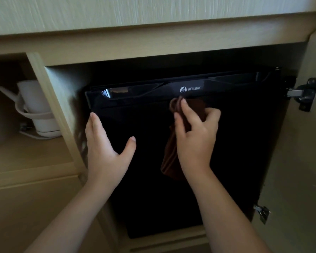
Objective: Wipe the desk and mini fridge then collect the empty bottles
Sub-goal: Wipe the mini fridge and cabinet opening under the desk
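Observation:
A black mini fridge (235,143) with a WELLWAY logo stands inside a light wood cabinet. My right hand (197,136) grips a brown cloth (169,157) and holds it against the upper part of the fridge door, just below the logo; the rest of the cloth hangs down. My left hand (106,148) lies flat with straight fingers on the left edge of the fridge door. No bottles are in view.
The desk top (135,13) runs above the cabinet. A white kettle (35,108) on its base sits in the open shelf to the left. The cabinet door is swung open at the right, with metal hinges (305,94) at top and bottom.

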Demonstrator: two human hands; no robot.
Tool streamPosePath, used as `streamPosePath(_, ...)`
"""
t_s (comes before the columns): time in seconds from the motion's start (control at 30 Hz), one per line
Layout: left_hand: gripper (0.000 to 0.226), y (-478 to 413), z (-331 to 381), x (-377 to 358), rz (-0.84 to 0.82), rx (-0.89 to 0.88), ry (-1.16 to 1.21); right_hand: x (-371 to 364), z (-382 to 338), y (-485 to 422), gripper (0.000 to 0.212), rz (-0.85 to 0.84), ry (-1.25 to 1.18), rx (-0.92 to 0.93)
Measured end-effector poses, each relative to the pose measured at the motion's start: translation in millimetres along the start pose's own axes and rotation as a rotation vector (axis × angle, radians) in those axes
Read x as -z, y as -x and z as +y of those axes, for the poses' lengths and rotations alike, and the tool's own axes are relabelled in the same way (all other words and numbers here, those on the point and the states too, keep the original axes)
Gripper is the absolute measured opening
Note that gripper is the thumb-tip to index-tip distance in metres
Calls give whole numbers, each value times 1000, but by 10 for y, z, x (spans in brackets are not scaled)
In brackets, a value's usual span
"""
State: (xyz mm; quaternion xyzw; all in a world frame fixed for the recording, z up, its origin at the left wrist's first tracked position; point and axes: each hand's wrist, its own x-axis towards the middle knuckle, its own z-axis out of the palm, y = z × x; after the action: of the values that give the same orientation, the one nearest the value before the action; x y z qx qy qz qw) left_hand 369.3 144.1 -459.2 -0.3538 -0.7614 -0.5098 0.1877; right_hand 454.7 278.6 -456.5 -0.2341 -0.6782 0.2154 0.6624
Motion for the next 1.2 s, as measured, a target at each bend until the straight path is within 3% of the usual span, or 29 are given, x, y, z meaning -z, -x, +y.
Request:
streamPosePath(0.1,95,5,30,-55,32,14,3,111,192,-55,34,22,-37,-45)
streamPosePath(0.23,95,1,25,-80,62,19,-33,322,474,-297,33,318,-238,-464)
streamPosePath(0.4,94,-5,-11,-25,27,16,-23,440,571,-373,33,387,-319,-623)
streamPosePath(0.47,94,4,-8,-4,11,13,-16,449,484,-471,33,342,-312,-594)
streamPosePath(0.6,96,9,-10,37,-10,-5,-43,279,169,-491,34,81,-169,-200)
streamPosePath(0.67,103,9,-12,44,-10,-7,-55,206,131,-340,34,29,-135,-143)
streamPosePath(0.8,92,-4,20,-24,55,0,-74,381,399,-336,35,164,-210,-369)
streamPosePath(1.0,101,-9,-23,-5,42,-13,-83,755,900,-499,37,355,-209,-677)
streamPosePath(1.1,100,-2,-21,-17,61,-23,-90,754,859,-557,34,332,-269,-693)
streamPosePath(1.2,96,4,-14,-49,78,-24,-83,670,630,-704,34,226,-250,-548)
